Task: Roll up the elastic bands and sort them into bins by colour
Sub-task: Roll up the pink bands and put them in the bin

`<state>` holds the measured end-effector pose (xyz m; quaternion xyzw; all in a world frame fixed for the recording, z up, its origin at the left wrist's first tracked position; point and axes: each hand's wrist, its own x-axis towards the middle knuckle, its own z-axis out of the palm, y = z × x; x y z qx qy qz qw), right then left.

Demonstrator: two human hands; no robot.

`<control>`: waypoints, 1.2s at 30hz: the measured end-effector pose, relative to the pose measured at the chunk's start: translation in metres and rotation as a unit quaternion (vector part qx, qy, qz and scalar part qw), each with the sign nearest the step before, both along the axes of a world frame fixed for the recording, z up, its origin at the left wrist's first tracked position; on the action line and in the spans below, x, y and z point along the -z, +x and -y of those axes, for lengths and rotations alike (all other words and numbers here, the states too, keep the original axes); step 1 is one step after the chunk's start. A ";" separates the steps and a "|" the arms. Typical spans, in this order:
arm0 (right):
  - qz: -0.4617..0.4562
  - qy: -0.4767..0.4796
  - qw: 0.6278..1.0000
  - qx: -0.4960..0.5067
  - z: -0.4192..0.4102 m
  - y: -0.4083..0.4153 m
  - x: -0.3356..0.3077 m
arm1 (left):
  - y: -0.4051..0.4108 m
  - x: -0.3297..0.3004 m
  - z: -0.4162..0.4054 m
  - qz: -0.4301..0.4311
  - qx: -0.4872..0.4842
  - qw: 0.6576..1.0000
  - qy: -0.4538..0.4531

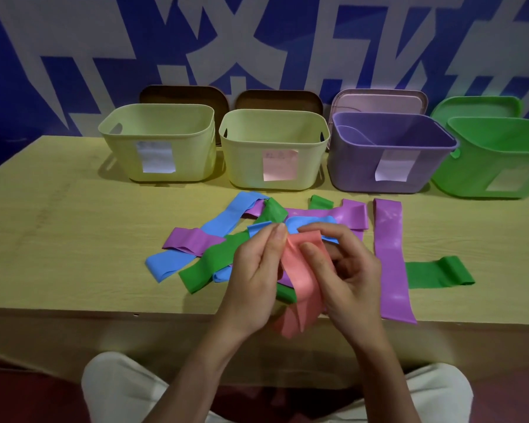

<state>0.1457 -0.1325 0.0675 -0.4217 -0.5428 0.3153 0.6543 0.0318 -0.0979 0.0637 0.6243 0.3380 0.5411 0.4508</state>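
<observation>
My table (74,239) has four bins at the back: two yellow bins (162,141), a purple bin (388,154) and a green bin (495,160). As far as I can see, they hold no rolls. Many flat bands (391,257) wait. My left hand (257,270) and right hand (348,276) pinch the pink band (303,279) above the table's near edge. I think I'm just starting its roll.
</observation>
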 end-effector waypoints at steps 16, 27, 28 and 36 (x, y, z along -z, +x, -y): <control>-0.004 0.001 1.000 -0.020 0.004 0.004 0.000 | -0.005 0.008 -0.001 -0.127 -0.043 0.985 0.104; 0.028 0.003 0.999 -0.018 0.007 0.013 0.000 | 0.007 -0.001 0.006 0.063 0.061 0.991 -0.102; 0.032 0.000 0.999 -0.011 0.007 0.014 0.000 | 0.006 -0.001 0.004 0.050 0.063 0.992 -0.100; 0.035 -0.026 0.999 0.000 0.007 0.019 0.002 | -0.002 0.002 -0.004 -0.159 0.012 0.979 0.127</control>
